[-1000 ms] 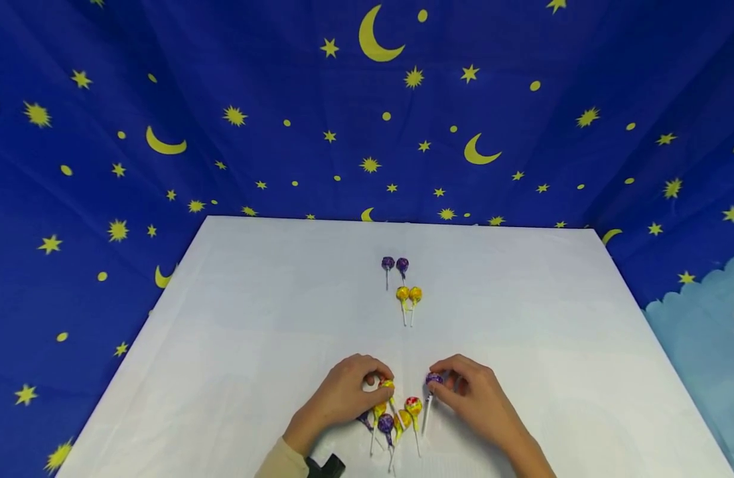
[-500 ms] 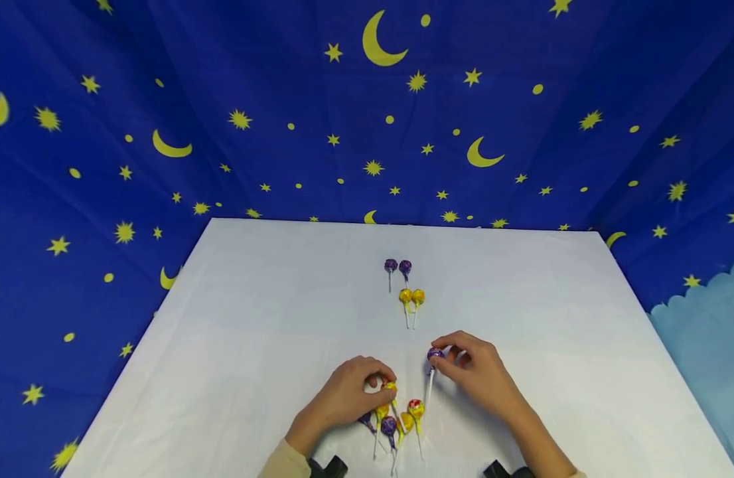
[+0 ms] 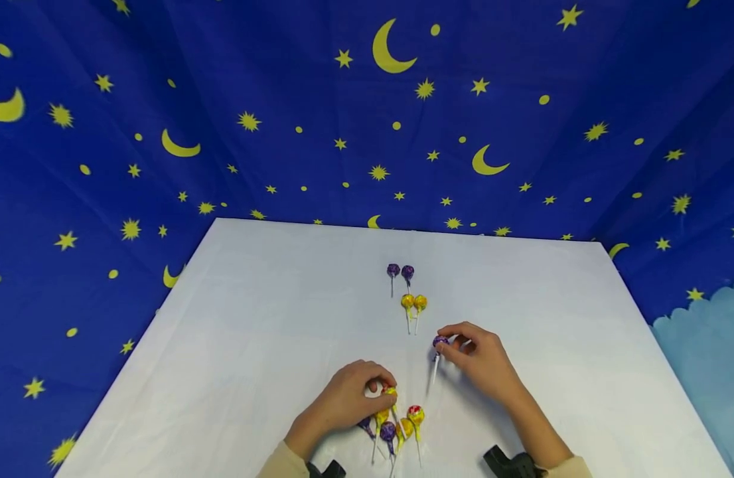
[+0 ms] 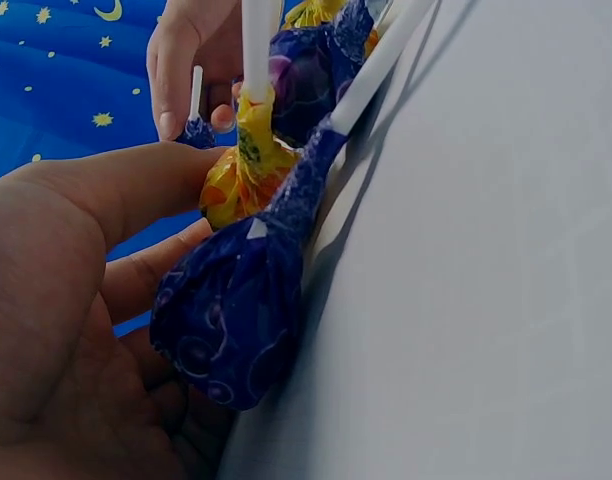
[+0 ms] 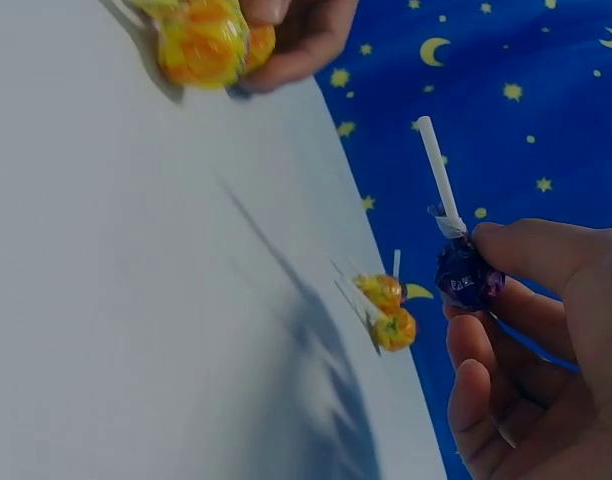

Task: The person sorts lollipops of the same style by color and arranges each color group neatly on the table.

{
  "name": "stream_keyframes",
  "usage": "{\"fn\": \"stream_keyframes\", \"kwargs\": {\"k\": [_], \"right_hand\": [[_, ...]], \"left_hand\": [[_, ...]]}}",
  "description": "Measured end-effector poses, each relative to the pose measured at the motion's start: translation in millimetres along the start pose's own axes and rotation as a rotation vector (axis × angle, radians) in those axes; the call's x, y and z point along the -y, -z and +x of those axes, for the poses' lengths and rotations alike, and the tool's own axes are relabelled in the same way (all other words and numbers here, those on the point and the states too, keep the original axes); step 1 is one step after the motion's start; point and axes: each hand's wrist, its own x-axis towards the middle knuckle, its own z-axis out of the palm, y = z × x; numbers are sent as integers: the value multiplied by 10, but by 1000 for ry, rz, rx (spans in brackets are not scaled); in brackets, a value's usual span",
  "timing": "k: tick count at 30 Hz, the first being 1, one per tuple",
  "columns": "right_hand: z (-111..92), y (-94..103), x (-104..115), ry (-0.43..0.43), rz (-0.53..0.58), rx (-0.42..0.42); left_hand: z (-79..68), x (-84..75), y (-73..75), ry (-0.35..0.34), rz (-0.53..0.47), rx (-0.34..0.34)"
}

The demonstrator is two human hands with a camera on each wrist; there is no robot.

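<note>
Head view, with twelve o'clock at the far edge of the white table [image 3: 283, 299], shows the right hand [image 3: 483, 358] pinching the head of a purple lollipop [image 3: 441, 343] between thumb and fingers, its stick trailing toward six. The right wrist view, with the hand's shadow apart from it, suggests that it is raised off the surface. Left hand [image 3: 355, 395] curls its fingertips round a red-and-yellow lollipop [image 3: 390, 393], apparently pinching it, at the edge of a loose cluster [image 3: 387, 431] of purple and yellow lollipops at its four o'clock. From the right hand's lollipop, a yellow pair [image 3: 407, 302] lies near at eleven, with a purple pair [image 3: 393, 270] farther off, also at eleven.

The step in hand looks like carrying one purple lollipop out of the cluster toward the sorted pairs. If so, the next move calls for reaching past the yellow pair toward eleven, lowering the lollipop beside the purple ones without nudging either pair, and then loosening the pinch.
</note>
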Motion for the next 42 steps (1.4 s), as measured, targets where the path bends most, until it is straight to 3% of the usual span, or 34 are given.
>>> {"fn": "stream_keyframes", "kwargs": {"k": [14,33,42], "right_hand": [[348,39,-266,-79,46,8],[727,108,-251,-28,-28,-7],[964,134,-241,-65,-18,-1]], "left_hand": [[1,-7,-7,9,-13,13],[4,-28,9,5,-7,6],[-10,-1,17,3,-32,5]]}}
